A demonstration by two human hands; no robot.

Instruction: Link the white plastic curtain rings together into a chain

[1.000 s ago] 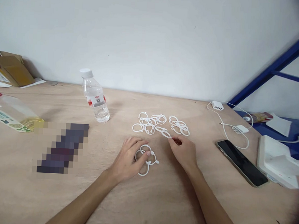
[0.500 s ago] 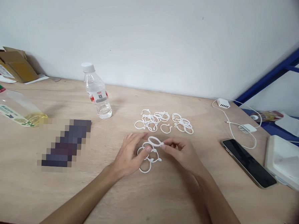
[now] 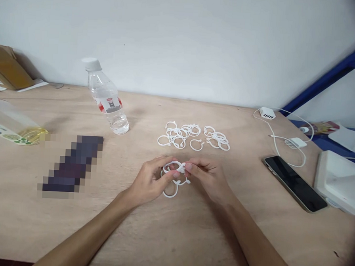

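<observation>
Between my two hands is a white plastic ring [image 3: 167, 166] with a small clasp end. My left hand [image 3: 151, 181] grips its left side with thumb and fingers. The thumb and forefinger of my right hand [image 3: 208, 177] pinch the ring at its clasp end. Just beneath, several more linked-looking white rings [image 3: 170, 196] lie on the table, partly hidden by my hands. Farther back lies a loose pile of similar white rings [image 3: 180, 134], with another cluster of rings [image 3: 220, 140] to its right.
A water bottle [image 3: 109, 101] stands behind on the left, near an oil bottle [image 3: 14, 126] and a cardboard box [image 3: 10, 68]. On the right are a phone [image 3: 295, 183], a white charger [image 3: 267, 113] with cable and a white plastic stand [image 3: 338, 181]. A blurred dark patch [image 3: 71, 165] lies left.
My left hand has risen from the rings on the table and closed on the raised ring. My right hand has shifted slightly left with it. The view has tilted a little.
</observation>
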